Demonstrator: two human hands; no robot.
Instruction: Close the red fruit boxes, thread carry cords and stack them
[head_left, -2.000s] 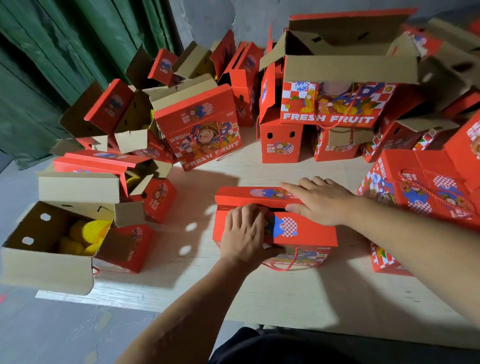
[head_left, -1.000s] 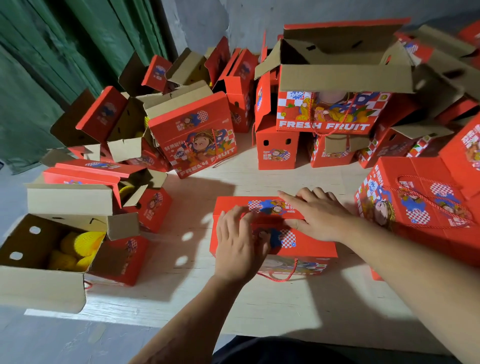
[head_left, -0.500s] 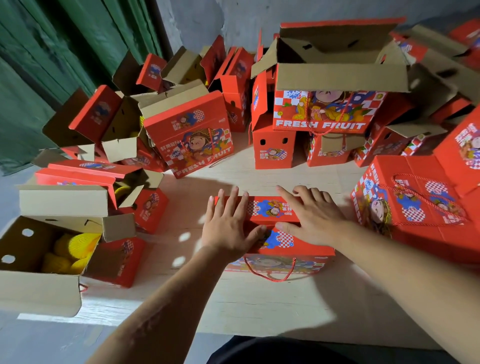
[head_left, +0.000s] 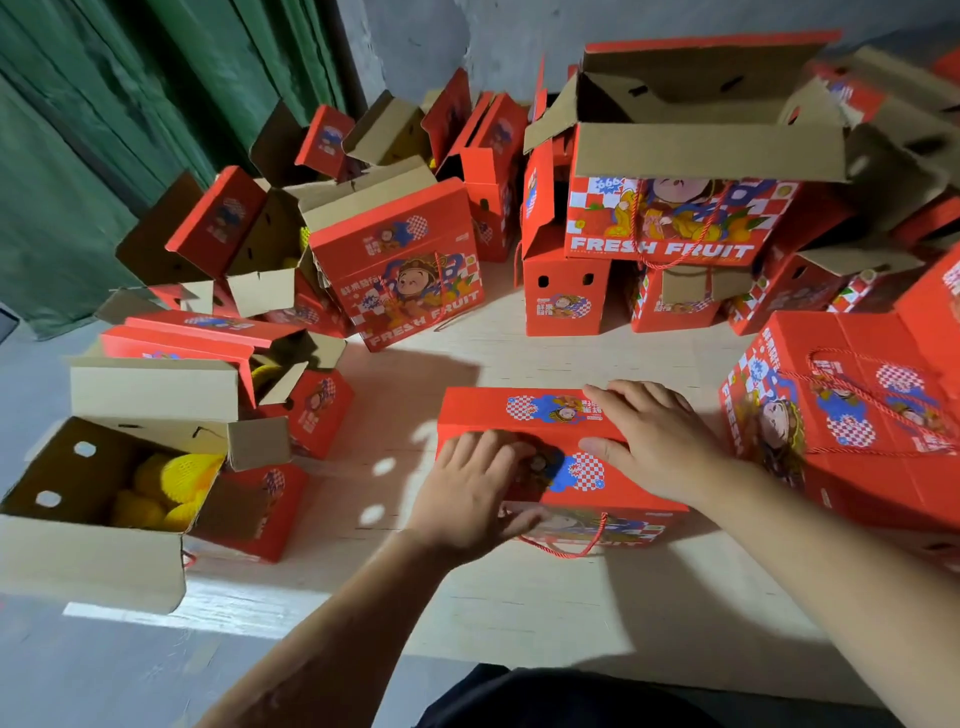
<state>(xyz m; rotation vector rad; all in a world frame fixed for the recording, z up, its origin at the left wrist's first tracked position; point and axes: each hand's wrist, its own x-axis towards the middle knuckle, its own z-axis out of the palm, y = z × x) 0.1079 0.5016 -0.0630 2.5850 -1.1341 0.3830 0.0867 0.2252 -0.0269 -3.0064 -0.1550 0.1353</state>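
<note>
A red fruit box (head_left: 524, 410) stands at the middle of the pale wooden table (head_left: 519, 603), its two top flaps folded down. My left hand (head_left: 475, 493) lies on the near flap at the box's left end, fingers on top and thumb down against the front face. My right hand (head_left: 657, 441) presses flat on the top at the right, across the seam between the flaps. A red carry cord (head_left: 576, 548) hangs in a loop from the box's front face.
A closed box with a red cord (head_left: 852, 410) lies to the right. At the left, an open box (head_left: 104, 499) holds yellow fruit in netting. Several open and closed red boxes crowd the back, one large open "FRESH FRUIT" box (head_left: 675, 218) on top.
My left hand slid back from the far flap to the near-left corner of the box, thumb now on the front face. My right hand stays pressing the top.
</note>
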